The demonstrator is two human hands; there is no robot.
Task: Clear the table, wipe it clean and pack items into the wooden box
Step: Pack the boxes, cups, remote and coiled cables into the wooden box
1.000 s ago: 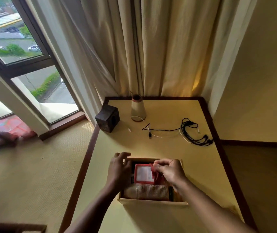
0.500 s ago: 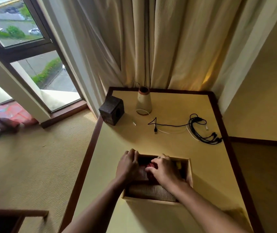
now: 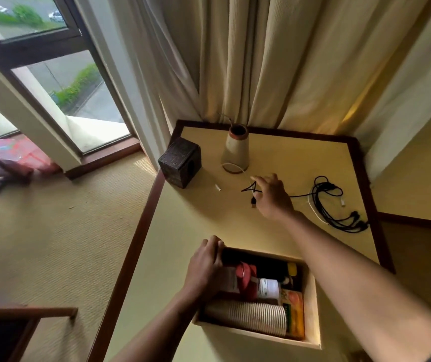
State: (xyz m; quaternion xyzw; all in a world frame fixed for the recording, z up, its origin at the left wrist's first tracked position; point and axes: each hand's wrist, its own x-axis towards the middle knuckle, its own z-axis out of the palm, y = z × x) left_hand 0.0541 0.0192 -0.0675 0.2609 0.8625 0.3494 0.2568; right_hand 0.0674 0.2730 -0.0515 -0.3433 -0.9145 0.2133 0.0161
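- One black cable [image 3: 318, 205] sprawls near the tabletop's [image 3: 183, 231] far edge. The right hand [image 3: 271, 197], fingers open around its kinked end, could drag the tangle against the vase [image 3: 235, 150].
- Left hand [image 3: 205, 267] grips the box [image 3: 313, 309] rim near the near edge, and trailing loops may snag there.

The tabletop [image 3: 188, 231] looks smooth and matt, with a dark wood edge [image 3: 141, 231]. The wooden box [image 3: 313, 309] is pale, plain wood. The paper cups [image 3: 251, 316] have little ridges. The cable [image 3: 326, 205] looks like thin black plastic. The curtains [image 3: 274, 61] are soft ribbed cloth. The carpet [image 3: 52, 231] looks rough and woven. The small cube [image 3: 180, 163] is dark carved wood.
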